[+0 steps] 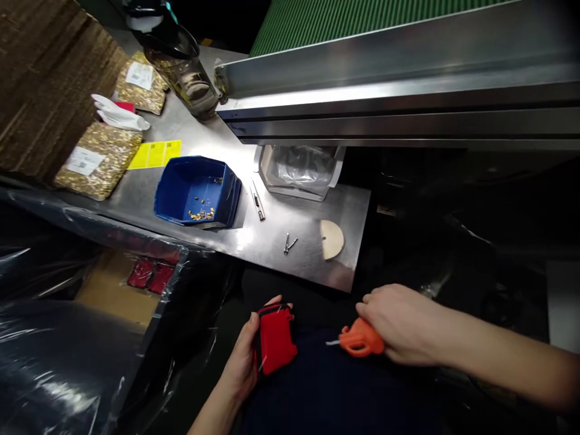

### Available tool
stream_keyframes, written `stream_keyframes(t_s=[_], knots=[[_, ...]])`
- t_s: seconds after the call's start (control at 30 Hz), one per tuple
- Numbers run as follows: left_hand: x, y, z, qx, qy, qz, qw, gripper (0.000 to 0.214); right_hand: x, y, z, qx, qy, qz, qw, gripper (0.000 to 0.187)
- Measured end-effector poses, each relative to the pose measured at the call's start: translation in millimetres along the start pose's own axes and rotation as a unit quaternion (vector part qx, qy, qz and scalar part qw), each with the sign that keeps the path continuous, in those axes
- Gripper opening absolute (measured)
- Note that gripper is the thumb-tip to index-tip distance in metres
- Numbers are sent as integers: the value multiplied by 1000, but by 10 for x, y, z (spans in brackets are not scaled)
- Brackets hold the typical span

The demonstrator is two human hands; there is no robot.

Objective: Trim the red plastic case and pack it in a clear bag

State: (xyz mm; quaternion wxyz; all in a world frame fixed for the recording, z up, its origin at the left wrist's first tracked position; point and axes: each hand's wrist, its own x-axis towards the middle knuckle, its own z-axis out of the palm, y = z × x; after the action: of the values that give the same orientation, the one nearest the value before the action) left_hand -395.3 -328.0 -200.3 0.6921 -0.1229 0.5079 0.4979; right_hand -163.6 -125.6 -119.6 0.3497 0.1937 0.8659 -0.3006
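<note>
Over my lap, my left hand is wrapped round a flat red piece with black edging; its exact kind is unclear. To the right, my right hand grips an orange air blow gun, its thin nozzle pointing left toward the red piece. A gap separates the nozzle from the red piece. Above both hands, on the metal table, lie nail clippers, a pale half-round disc and a utility knife.
A blue bin holds small brass-coloured bits. Behind the knife stands a bin with clear plastic bags. Bags of gold parts, yellow labels and a bottle are at left. A metal conveyor rail overhangs the table. Red packs lie in a lined box.
</note>
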Motion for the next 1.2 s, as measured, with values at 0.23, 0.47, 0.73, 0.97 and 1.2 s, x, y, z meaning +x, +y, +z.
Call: stream_keyframes(t_s=[0.23, 0.47, 0.73, 0.97, 1.2], knots=[[-9, -10, -52, 48, -19, 4, 999, 71, 226, -373, 85, -32, -44, 14, 998, 19], [-243, 368, 67, 416, -128, 70, 898, 92, 35, -197, -258, 5, -80, 18, 997, 21], [-255, 556, 151, 433, -271, 58, 858, 111, 19, 38, -561, 58, -30, -14, 998, 45], [-15, 209, 55, 148, -8, 94, 985, 90, 121, 78, -273, 70, -32, -7, 997, 47], [-58, 151, 389, 573, -63, 225, 786, 114, 56, 8, -385, 61, 3, 47, 997, 39]])
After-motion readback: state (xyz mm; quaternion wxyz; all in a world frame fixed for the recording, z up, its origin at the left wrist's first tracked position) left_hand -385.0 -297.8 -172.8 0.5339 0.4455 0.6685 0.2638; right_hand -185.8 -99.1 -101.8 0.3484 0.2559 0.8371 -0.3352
